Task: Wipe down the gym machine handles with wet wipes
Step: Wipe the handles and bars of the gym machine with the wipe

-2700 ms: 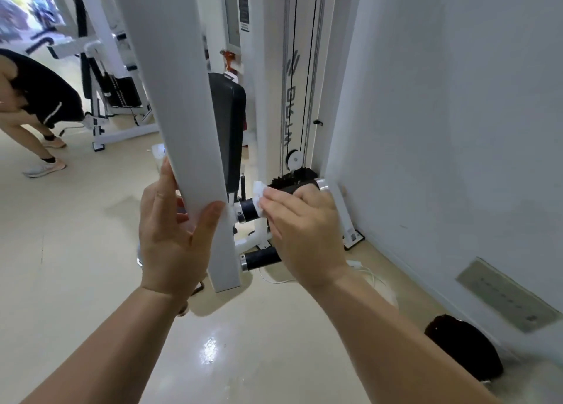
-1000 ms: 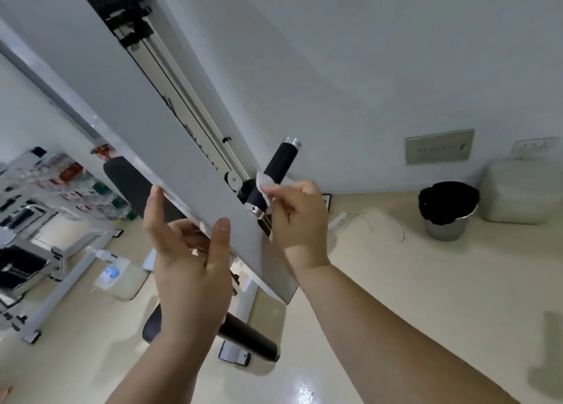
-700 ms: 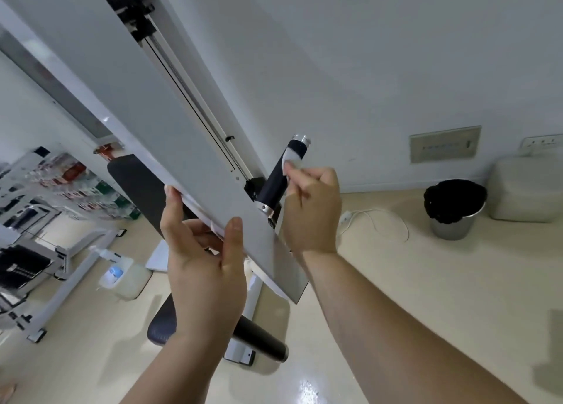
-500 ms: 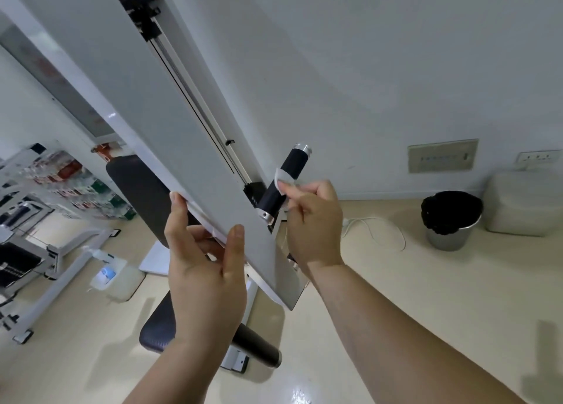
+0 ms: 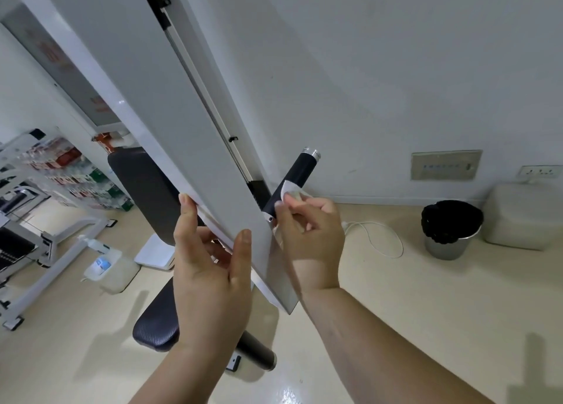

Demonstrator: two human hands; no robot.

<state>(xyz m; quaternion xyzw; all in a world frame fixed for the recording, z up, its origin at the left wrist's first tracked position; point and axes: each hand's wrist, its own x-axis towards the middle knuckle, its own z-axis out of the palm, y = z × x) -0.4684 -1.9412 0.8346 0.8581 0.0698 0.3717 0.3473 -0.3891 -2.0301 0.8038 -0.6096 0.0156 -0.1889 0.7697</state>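
Observation:
A black machine handle (image 5: 300, 172) with a silver end cap sticks up to the right from behind a wide white machine arm (image 5: 189, 123). My right hand (image 5: 310, 233) pinches a small white wet wipe (image 5: 289, 188) against the lower part of that handle. My left hand (image 5: 210, 266) grips the white arm near its lower end, thumb on the front face and fingers behind. A second black handle (image 5: 256, 355) lies low near the floor, partly hidden by my left forearm.
A black padded seat and backrest (image 5: 143, 196) sit behind the white arm. A bin with a black liner (image 5: 451, 233) stands by the wall at right, next to a beige block (image 5: 521, 217). A white cable (image 5: 377, 236) loops on the floor. Other machines stand at left.
My right hand has slid the wipe up toward the handle's end cap and back down to its lower part. My left hand keeps its hold on the white arm. The view tilted.

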